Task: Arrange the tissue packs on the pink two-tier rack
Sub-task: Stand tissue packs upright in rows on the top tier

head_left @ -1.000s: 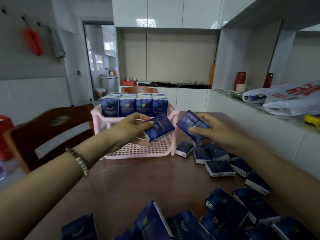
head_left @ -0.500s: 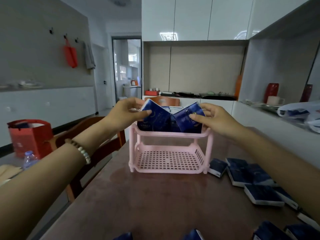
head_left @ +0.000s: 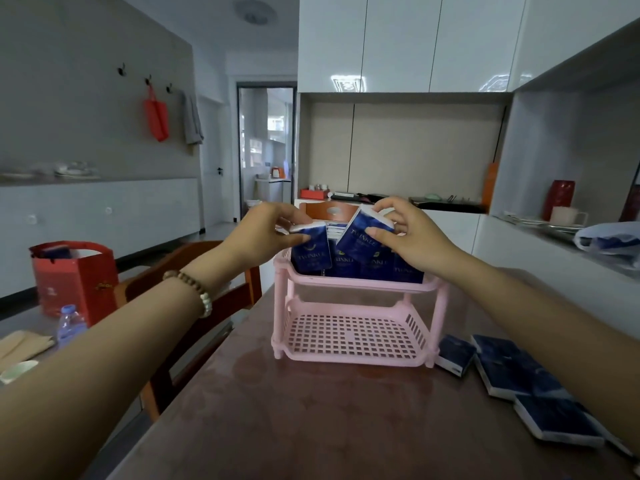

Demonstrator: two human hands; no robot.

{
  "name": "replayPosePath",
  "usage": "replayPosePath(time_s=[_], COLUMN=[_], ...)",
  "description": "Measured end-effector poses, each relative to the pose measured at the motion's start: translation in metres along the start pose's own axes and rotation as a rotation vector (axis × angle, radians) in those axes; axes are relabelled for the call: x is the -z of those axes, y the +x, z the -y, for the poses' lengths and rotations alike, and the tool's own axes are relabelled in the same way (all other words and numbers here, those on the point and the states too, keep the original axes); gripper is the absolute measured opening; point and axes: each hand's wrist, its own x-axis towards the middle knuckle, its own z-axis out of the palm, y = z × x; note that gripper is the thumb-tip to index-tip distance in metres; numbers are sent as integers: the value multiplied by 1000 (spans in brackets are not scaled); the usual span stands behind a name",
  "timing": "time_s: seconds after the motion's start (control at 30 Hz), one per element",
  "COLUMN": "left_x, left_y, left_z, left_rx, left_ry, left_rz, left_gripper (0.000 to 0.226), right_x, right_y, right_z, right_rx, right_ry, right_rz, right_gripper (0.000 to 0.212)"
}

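The pink two-tier rack [head_left: 353, 355] stands on the brown table. Its top tier holds several upright blue tissue packs [head_left: 377, 266]; its bottom tier is bare. My left hand [head_left: 266, 233] pinches one blue pack [head_left: 310, 252] upright at the front left of the top tier. My right hand [head_left: 412, 237] grips another blue pack [head_left: 360, 237], tilted, above the middle of that tier. More blue packs [head_left: 512, 372] lie flat on the table to the right of the rack.
A wooden chair [head_left: 194, 306] stands left of the table, with a red gift bag [head_left: 74, 278] and a water bottle [head_left: 71, 325] beyond it. A white counter on the right carries a plastic bag [head_left: 609, 240], a mug and a red vase.
My left hand's pack has gone from tilted to upright and sunk into the top tier's front left. The right hand's pack stays tilted above the tier. My head has lifted slightly.
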Motion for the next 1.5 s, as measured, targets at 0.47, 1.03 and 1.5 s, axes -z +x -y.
replayPosePath(time_s=[0.47,1.03,1.5], left_x=[10,-13,-29], left_y=[8,4,-7], left_z=[-7,13,9], left_rx=[-105,31,74], left_ry=[28,175,160], left_rz=[97,150,147], left_gripper=[26,47,57], right_x=[-13,-28,-29], right_y=[9,14,0], right_z=[-3,-5,-8], right_rx=[84,58,91], right_ry=[-274,-383,-432], right_rz=[83,116,73], right_gripper=[28,30,44])
